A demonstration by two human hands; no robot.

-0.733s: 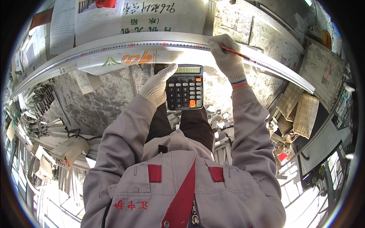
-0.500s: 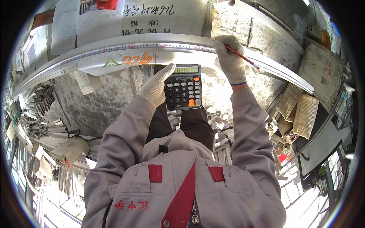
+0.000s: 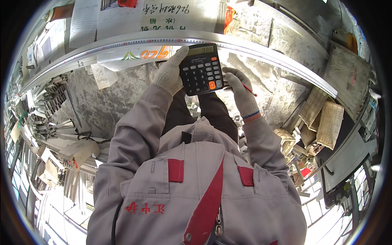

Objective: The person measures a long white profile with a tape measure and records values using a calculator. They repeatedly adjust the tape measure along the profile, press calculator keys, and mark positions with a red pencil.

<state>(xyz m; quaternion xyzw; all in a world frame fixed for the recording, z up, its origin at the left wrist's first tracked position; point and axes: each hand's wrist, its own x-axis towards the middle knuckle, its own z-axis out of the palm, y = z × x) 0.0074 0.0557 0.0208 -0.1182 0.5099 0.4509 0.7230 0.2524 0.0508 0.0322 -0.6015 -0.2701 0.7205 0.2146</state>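
We hold a black calculator (image 3: pixel 201 70) up in front of us in gloved hands, just below a long metal rail.

Nearest us, our left hand (image 3: pixel 171 73) has its grip clenched on the calculator's left edge, thumb running up beside the display, so the calculator sits to the right of that palm. Our right hand (image 3: pixel 238 87) touches its lower right corner with the fingertips while its grip pinches a red pencil (image 3: pixel 249 90) that sticks out to the right. Just beyond the calculator, the long metal rail (image 3: pixel 261 51) with a ruled scale curves across the grey counter (image 3: pixel 102 102). Farther right, two woven baskets (image 3: pixel 322 114) stand tilted against each other; we cannot tell what they hold. Papers (image 3: pixel 118 16) hang at the far edge.
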